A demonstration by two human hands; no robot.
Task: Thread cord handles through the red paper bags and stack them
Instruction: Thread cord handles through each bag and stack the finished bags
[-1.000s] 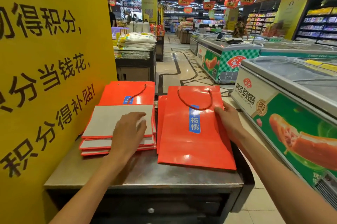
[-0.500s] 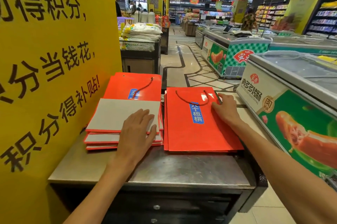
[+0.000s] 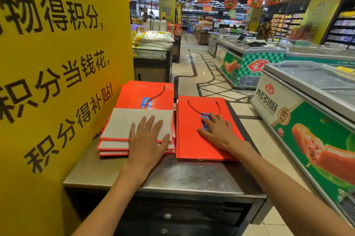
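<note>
Threaded bag now down flat on the right stack.

Right hand, moved off the edge, presses flat-fingered on red paper bag, cord handle looped; left hand rests flat, gripping nothing, on unthreaded pile on tabletop.

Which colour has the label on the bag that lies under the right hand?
Blue, with pale lettering; the label on the red paper bag shows in the head view, partly covered by the right hand.

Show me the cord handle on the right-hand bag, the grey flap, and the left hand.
cord handle (image 3: 192,108), head view, left strand.
grey flap (image 3: 123,120), head view, bare middle.
left hand (image 3: 148,139), head view, back of hand.
</note>
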